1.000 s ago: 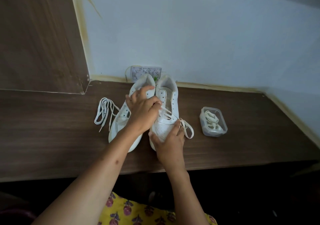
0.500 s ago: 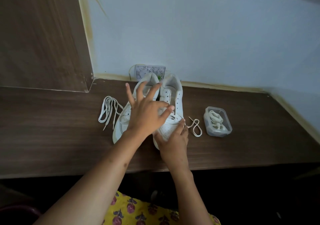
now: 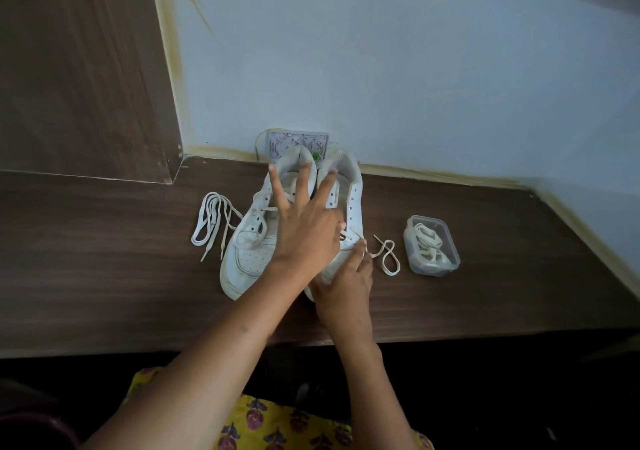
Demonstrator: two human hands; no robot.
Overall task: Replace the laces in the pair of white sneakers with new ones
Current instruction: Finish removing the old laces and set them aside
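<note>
Two white sneakers stand side by side on the bench (image 3: 104, 276), heels to the wall: the left sneaker (image 3: 249, 249) and the right sneaker (image 3: 349, 207). Since a second ago the left hand (image 3: 304, 231) has gone from curled over the right sneaker's eyelets to fingers spread straight toward the heels, only thumb and forefinger seeming to pinch near the lower eyelets, though I cannot tell for sure. The right hand (image 3: 346, 276) keeps holding the toe of that sneaker, fingers curved over it. The lace end (image 3: 388, 255), which earlier hung against the shoe's side, now lies looped on the bench between the sneaker and the clear box (image 3: 433, 245) of coiled laces. I judge the old lace is being drawn out, nearly free of the upper rows. Another loose lace (image 3: 211, 221) lies left of the pair, unmoved.
</note>
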